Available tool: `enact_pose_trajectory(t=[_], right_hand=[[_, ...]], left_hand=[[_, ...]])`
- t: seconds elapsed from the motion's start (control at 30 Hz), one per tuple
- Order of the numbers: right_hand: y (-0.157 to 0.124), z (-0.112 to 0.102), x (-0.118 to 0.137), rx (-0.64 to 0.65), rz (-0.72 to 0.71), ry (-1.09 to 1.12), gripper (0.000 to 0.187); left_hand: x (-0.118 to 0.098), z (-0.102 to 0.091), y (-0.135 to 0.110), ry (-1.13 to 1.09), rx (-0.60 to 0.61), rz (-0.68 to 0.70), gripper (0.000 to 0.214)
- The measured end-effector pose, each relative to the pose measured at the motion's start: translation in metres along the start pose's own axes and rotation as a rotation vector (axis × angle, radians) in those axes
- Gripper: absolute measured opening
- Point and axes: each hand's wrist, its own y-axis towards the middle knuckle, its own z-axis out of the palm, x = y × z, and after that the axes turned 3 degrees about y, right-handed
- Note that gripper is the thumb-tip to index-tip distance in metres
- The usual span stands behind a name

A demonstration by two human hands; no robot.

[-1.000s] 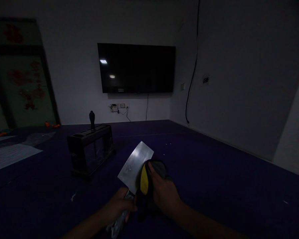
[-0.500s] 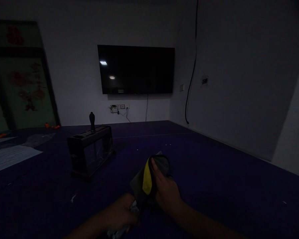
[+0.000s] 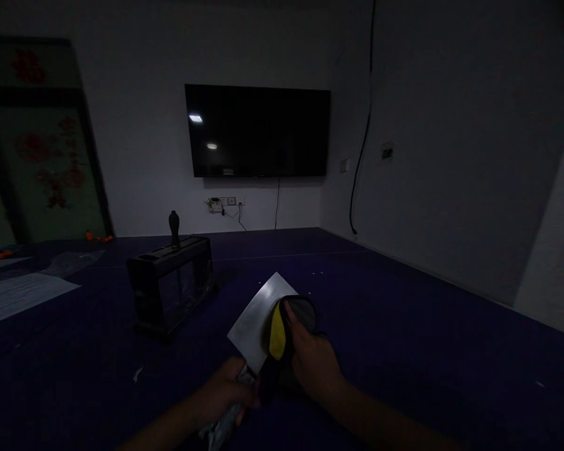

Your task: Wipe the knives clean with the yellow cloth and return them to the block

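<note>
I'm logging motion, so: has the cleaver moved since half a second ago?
Yes. The cleaver had its blade hidden behind the cloth; now the blade shows up and left of it, toward the knife block.

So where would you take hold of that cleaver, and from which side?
By the handle at its near, low end, coming from the person's side, as the left hand does. The cleaver slants its broad flat blade up and away, with the cloth under the right hand pressed on its face, so the handle is the one narrow part to wrap.
</note>
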Motion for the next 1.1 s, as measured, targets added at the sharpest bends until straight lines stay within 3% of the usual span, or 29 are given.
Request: enact_pose_trajectory(t=[0.2,0.47,0.57,0.9,1.1], right_hand=[[0.0,0.0,-0.001,0.024,0.0,0.022,0.083],[-0.001,-0.002,0.0,0.003,-0.008,0.051,0.087],[-0.002,-0.002,0.0,-0.039,-0.001,0.055,0.089],[-0.003,0.0,-0.003,-0.192,0.063,0.071,0.089],[-0.003,0.001,-0.003,-0.226,0.045,0.053,0.094]], left_hand=[[0.005,-0.007,0.009,-0.029,-0.012,-0.049,0.024],[0.0,-0.005,0.008,-0.016,0.033,-0.014,0.019],[-0.002,-0.002,0.003,0.004,-0.001,-0.012,0.022],[-0.012,0.007,-0.007,0.286,0.128,0.004,0.012],[-0.013,0.008,-0.007,0.302,0.127,0.01,0.012]])
